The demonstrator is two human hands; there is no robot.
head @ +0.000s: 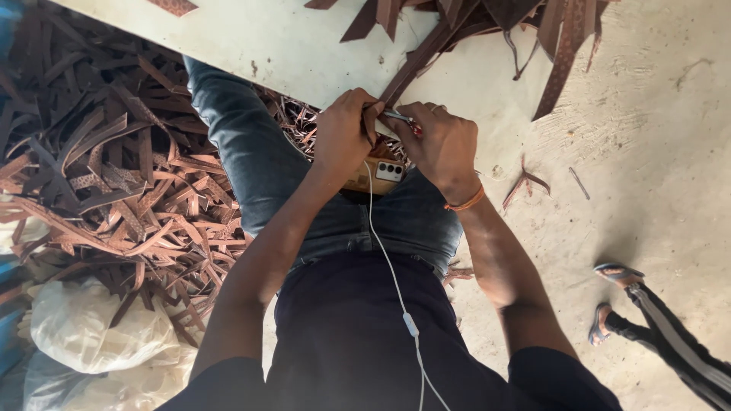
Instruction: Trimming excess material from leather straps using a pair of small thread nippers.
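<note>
Your left hand (344, 131) pinches the end of a brown leather strip (415, 65) at the pale board's (266, 46) edge, while your right hand (442, 144) closes around a red-handled tool (402, 120) touching it.

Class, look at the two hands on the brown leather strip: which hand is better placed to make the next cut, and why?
Probably the right hand: it grips the metal cutting tool against the leather strip. The left hand pinches the strip's end, steadying it.
</note>
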